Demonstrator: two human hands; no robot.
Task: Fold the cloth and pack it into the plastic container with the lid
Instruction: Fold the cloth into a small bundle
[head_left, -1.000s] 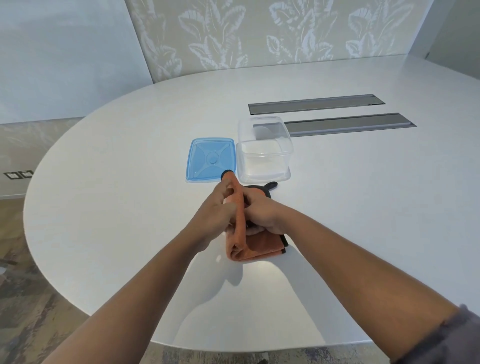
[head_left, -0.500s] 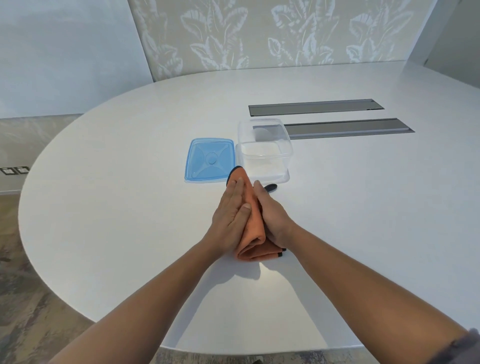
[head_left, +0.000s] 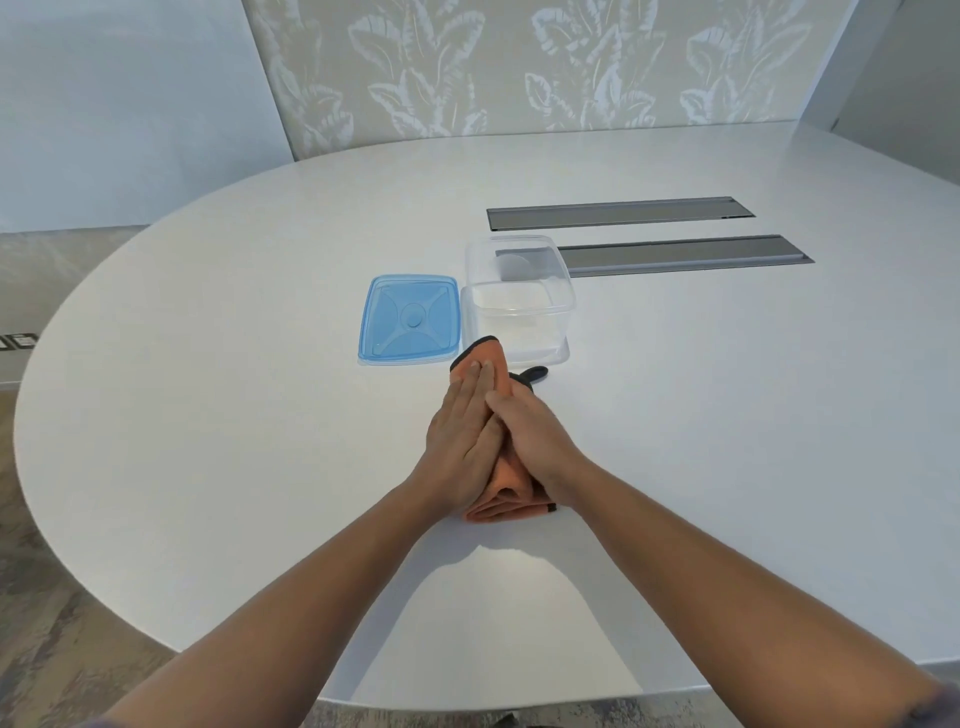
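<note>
Nearest the camera, two bare forearms run up from the bottom corners of the frame and meet at its centre, over the white oval table (head_left: 208, 415). There the left hand (head_left: 460, 447) lies flat, fingers straight and together, pressing down on the left side of the orange microfibre cloth with dark edging (head_left: 493, 499). The right hand (head_left: 535, 441) lies against the cloth's right side, fingers laid over it beside the left hand's; whether they curl round the fabric or merely press it cannot be told from this angle.

The cloth itself rests on the table between the hands as a narrow, thick, layered bundle, its near end showing stacked folds and its far tip poking out past the fingertips. So the folding looks largely done, with the hands flattening the last fold.

Just beyond that tip, slightly above centre, stands the clear square plastic container (head_left: 519, 306), open and apparently empty. Directly left of it, almost touching, the translucent blue square lid (head_left: 410, 319) lies flat on the table.

Further back, right of centre, are two grey recessed strips (head_left: 618, 213) set into the tabletop.

Still to do, by my reading: lift the bundle, fit it into the container, and press the lid on.
</note>
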